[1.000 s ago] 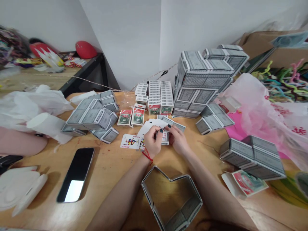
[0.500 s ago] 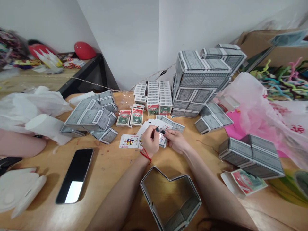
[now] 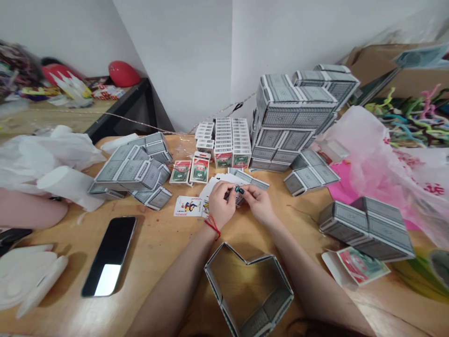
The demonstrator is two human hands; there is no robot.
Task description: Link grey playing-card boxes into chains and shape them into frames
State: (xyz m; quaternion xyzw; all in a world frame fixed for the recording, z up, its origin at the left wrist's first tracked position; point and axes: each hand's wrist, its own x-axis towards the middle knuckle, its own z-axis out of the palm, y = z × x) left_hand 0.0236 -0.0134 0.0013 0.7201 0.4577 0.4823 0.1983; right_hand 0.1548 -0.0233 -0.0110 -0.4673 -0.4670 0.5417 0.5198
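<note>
My left hand [image 3: 222, 206], with a red string bracelet at its wrist, is closed in a pinch. Opposite it, my right hand [image 3: 257, 201] pinches too, and the thumbs meet. Between the fingertips they grip what looks like a playing card, mostly hidden by the fingers. Loose playing cards [image 3: 207, 188] lie fanned face up beneath and behind the hands. A joker card [image 3: 187, 206] lies flat to the left. Between my forearms stands a heart-shaped frame [image 3: 214, 281] made of folded grey-backed cards, open in the middle.
Card boxes [image 3: 223, 140] stand in rows behind the hands. A tall card-block stack [image 3: 280, 135] rises at back right; more blocks lie left [image 3: 122, 168] and right [image 3: 368, 227]. A phone [image 3: 110, 255] lies at left. An opened card box [image 3: 363, 264] sits at right.
My left hand has turned and opened out of its tighter curl, and its thumb now meets the right thumb. My right hand has shifted slightly, its fingers curling inward.
</note>
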